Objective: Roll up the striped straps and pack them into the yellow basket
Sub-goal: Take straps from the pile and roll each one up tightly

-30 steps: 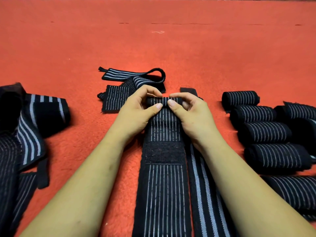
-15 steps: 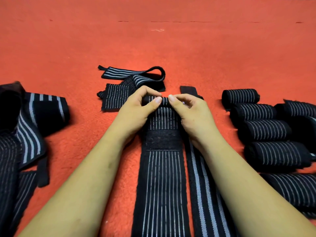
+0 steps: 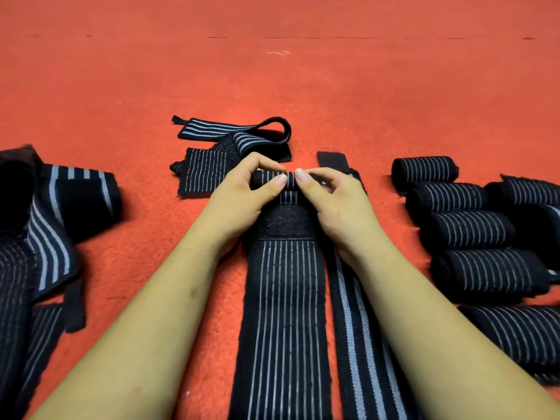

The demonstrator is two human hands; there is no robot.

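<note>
Hands share one job: left hand (image 3: pixel 242 195) and right hand (image 3: pixel 336 201) both pinch the small roll (image 3: pixel 291 178) at the far end of the flat striped strap (image 3: pixel 285 313), likely to hold it tight and square. To the right lie finished rolls (image 3: pixel 466 228), to the left loose straps (image 3: pixel 45 237). A narrower strap (image 3: pixel 354 328) crowds its right edge, and no yellow basket shows.

Plain orange-red carpet (image 3: pixel 394 95). The wide strap (image 3: pixel 285 313) at lower centre is black with many thin pale-grey lengthwise stripes and a plain black patch (image 3: pixel 285 222). The narrow strap (image 3: pixel 357 344) beside it has fewer, broader grey stripes. The rolls (image 3: pixel 466 228) at right are black, thin-striped.
</note>
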